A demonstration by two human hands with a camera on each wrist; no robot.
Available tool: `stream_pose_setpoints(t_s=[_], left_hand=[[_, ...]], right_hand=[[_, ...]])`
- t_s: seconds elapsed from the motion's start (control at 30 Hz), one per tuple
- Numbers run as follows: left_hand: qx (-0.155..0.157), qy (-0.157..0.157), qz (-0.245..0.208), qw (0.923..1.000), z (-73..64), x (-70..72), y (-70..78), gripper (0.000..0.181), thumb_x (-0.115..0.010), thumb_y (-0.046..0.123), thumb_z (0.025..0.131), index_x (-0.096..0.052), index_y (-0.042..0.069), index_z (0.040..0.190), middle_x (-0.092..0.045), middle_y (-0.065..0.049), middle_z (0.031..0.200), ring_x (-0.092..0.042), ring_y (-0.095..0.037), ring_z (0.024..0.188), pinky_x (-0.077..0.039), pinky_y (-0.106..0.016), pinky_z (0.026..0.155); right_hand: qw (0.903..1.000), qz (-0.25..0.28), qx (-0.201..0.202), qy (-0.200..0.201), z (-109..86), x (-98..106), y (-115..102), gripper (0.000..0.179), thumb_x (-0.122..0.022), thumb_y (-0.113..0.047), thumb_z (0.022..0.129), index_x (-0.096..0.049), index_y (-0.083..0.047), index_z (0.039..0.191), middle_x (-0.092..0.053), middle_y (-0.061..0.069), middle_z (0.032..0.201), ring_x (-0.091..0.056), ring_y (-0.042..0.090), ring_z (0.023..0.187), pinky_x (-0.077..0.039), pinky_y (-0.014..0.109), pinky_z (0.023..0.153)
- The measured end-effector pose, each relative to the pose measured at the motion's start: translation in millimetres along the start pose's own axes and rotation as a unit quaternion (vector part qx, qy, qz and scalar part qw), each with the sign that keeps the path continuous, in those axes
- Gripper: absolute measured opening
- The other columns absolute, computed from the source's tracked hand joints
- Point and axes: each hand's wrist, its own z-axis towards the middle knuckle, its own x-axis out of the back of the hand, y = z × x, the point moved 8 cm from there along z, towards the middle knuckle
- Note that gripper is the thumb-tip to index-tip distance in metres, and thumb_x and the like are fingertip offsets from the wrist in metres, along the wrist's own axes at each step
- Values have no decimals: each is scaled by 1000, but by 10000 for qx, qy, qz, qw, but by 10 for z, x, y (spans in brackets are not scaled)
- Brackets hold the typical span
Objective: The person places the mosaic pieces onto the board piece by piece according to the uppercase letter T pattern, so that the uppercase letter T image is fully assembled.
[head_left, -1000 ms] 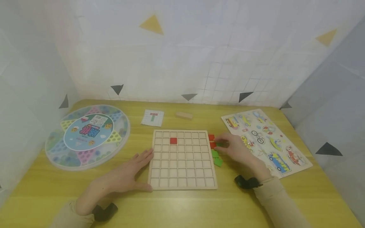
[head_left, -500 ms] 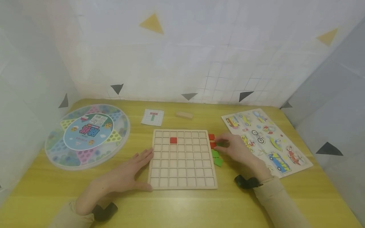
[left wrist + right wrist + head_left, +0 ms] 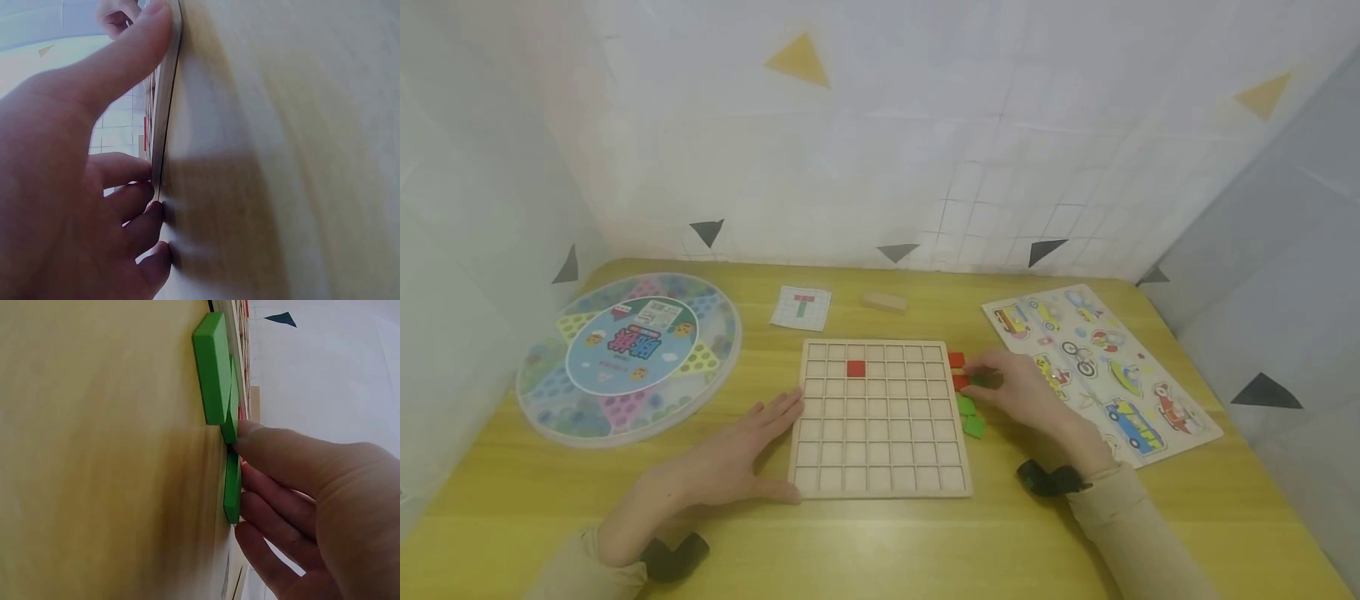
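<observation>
A square wooden grid board (image 3: 868,454) lies flat on the table, with one red square tile (image 3: 856,368) in a cell of its second row. My left hand (image 3: 730,462) rests at the board's left edge. Its spread fingers and thumb touch that edge, as the left wrist view also shows. Beside the right edge, my right hand (image 3: 1026,392) pinches a red tile (image 3: 961,382) between thumb and index finger; the fingertips partly hide it. Another red tile (image 3: 956,359) lies just beyond. Green tiles (image 3: 966,406) lie nearer me, and one green tile (image 3: 232,487) sits under the right fingers.
A round Chinese checkers set (image 3: 632,358) lies on the left. At the back are a paper card (image 3: 802,308) with a red-and-green T and a wooden block (image 3: 884,302). A picture puzzle board (image 3: 1101,371) lies on the right. Walls enclose the table (image 3: 880,550).
Both hands and the tiles keep their places. The head view has shifted very slightly.
</observation>
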Motion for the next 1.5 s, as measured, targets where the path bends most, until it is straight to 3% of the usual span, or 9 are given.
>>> stream_pose_setpoints(t_s=[0.67,0.97,1.23,1.5], left_hand=[[-114,-9,-52,9999,-22,22,44,113,-68,73,76,-19,17,161,-5,0,169,-13,-45,151,-21,-62,120],[-150,10,-68,9999,-27,36,65,113,-69,72,76,-20,15,161,-5,-1,169,-13,-44,151,-21,-62,120],[-112,-21,-23,9999,-20,20,53,113,-69,72,76,-19,16,161,-5,-1,169,-13,-43,151,-20,-61,120],[-65,-47,-95,9999,-12,13,39,114,-71,70,76,-18,17,161,-4,0,169,-12,-43,151,-18,-59,121]], right_hand=[[9999,-47,106,60,-13,35,-36,24,-82,-21,84,-75,-12,106,-75,0,102,-69,18,97,-56,42,89],[9999,123,-73,95,-20,76,12,27,-82,-25,84,-75,-12,107,-75,1,102,-69,21,98,-56,46,91],[9994,146,145,271,-12,187,-146,25,-83,-21,83,-75,-13,106,-76,0,102,-70,22,100,-57,47,87],[9972,139,635,371,136,224,-417,24,-83,-21,83,-77,-12,104,-77,1,99,-71,22,96,-57,49,85]])
